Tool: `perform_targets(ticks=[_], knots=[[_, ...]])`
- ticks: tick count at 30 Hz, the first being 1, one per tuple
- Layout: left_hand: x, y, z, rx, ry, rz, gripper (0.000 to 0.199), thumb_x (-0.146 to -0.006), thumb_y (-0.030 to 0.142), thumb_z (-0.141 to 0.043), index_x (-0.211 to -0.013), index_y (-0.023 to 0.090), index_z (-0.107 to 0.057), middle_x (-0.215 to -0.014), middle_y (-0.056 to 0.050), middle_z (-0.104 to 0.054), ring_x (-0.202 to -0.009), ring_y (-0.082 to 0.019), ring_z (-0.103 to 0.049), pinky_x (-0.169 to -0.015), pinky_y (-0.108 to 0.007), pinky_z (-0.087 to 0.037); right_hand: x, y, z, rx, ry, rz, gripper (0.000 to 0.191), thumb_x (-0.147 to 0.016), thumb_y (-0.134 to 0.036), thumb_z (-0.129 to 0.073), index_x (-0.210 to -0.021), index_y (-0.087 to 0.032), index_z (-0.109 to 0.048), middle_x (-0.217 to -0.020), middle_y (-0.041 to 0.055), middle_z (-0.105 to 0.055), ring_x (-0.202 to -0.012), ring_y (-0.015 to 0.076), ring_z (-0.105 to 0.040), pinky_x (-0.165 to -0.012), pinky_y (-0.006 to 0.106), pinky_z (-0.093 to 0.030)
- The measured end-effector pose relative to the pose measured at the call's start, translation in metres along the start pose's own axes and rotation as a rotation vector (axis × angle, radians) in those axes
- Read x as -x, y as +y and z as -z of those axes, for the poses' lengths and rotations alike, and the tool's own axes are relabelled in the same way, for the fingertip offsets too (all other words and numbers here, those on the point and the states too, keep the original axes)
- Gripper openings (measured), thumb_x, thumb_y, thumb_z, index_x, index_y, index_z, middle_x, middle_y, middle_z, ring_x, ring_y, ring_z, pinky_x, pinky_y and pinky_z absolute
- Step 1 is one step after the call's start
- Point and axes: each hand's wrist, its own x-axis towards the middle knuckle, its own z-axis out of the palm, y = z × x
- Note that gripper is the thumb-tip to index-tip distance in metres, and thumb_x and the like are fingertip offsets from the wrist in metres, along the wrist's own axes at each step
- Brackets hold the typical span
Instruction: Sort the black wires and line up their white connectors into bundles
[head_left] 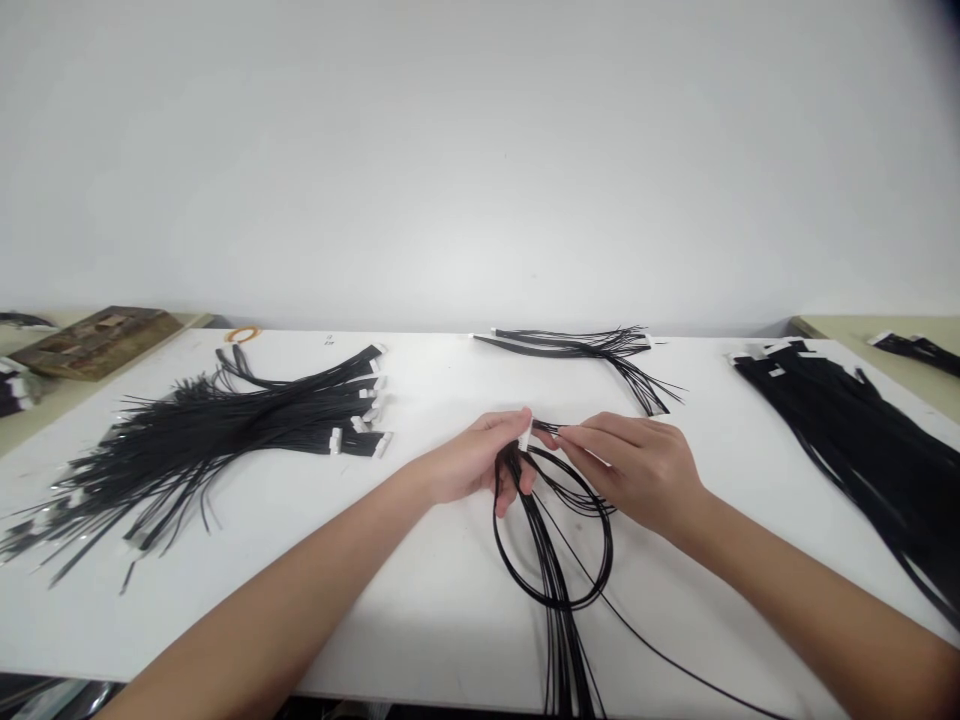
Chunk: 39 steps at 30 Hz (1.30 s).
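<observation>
Near the middle of the table, my left hand [487, 452] pinches a small white connector [525, 436] between thumb and fingers. A bundle of thin black wires [553, 570] runs from this connector, with a loop curving to the right and straight strands hanging down past the table's front edge. Just right of the connector, my right hand [637, 462] is closed on the ends of a few black wires [546, 427]. Those wires reach up to the connector's side; whether their tips sit inside it cannot be made out.
On the left lies a large pile of black wire harnesses [247, 420] with white connectors. A smaller harness bundle [577, 347] rests at the back, and another stack [847, 430] at the right. A yellow ring [242, 334] and a brownish box [97, 342] are at the back left.
</observation>
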Motion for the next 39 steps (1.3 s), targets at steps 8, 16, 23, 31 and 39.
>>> perform_targets(ticks=[8, 16, 23, 31, 39], knots=[[-0.0005, -0.0005, -0.0027, -0.027, 0.018, 0.008, 0.05, -0.087, 0.057, -0.034, -0.105, 0.014, -0.051, -0.051, -0.001, -0.057, -0.032, -0.015, -0.052, -0.033, -0.023, -0.041, 0.0026, -0.004, -0.0031, 0.031, 0.003, 0.018, 0.004, -0.081, -0.019, -0.062, -0.078, -0.018, -0.065, -0.06, -0.0037, -0.056, -0.052, 0.0043, -0.048, -0.05, 0.019, -0.034], [-0.0006, -0.001, -0.0029, -0.037, 0.024, 0.012, 0.046, -0.087, 0.057, -0.032, -0.096, 0.015, -0.049, -0.051, -0.001, -0.056, -0.031, -0.014, -0.051, -0.033, -0.023, -0.041, 0.0036, -0.006, -0.004, 0.024, 0.001, 0.018, 0.003, -0.079, -0.017, -0.064, -0.077, -0.019, -0.065, -0.058, -0.0045, -0.055, -0.05, 0.0044, -0.044, -0.051, 0.02, -0.035], [-0.0001, -0.0018, -0.0021, -0.059, 0.023, 0.017, 0.047, -0.086, 0.059, -0.032, -0.094, 0.016, -0.049, -0.051, -0.001, -0.057, -0.033, -0.015, -0.053, -0.033, -0.023, -0.041, 0.0029, -0.0064, -0.0036, 0.044, 0.002, 0.062, 0.009, -0.083, -0.015, -0.059, -0.079, -0.018, -0.066, -0.057, -0.0032, -0.055, -0.05, 0.0049, -0.045, -0.05, 0.02, -0.033], [0.0001, -0.002, -0.002, -0.053, 0.012, 0.027, 0.05, -0.085, 0.061, -0.033, -0.096, 0.015, -0.048, -0.052, -0.002, -0.058, -0.034, -0.016, -0.054, -0.033, -0.022, -0.039, 0.0041, -0.0093, -0.0038, 0.031, -0.003, 0.037, 0.006, -0.079, -0.013, -0.062, -0.08, -0.019, -0.064, -0.056, -0.0049, -0.055, -0.044, 0.0044, -0.039, -0.048, 0.021, -0.032], [-0.0002, -0.0009, -0.0011, -0.048, -0.023, 0.019, 0.055, -0.085, 0.062, -0.031, -0.104, 0.014, -0.049, -0.054, -0.002, -0.058, -0.033, -0.015, -0.053, -0.034, -0.024, -0.042, 0.0016, -0.0025, -0.0031, 0.106, 0.029, 0.069, 0.007, -0.076, -0.013, -0.066, -0.081, -0.019, -0.063, -0.063, -0.0038, -0.062, -0.049, 0.0048, -0.048, -0.051, 0.021, -0.034]])
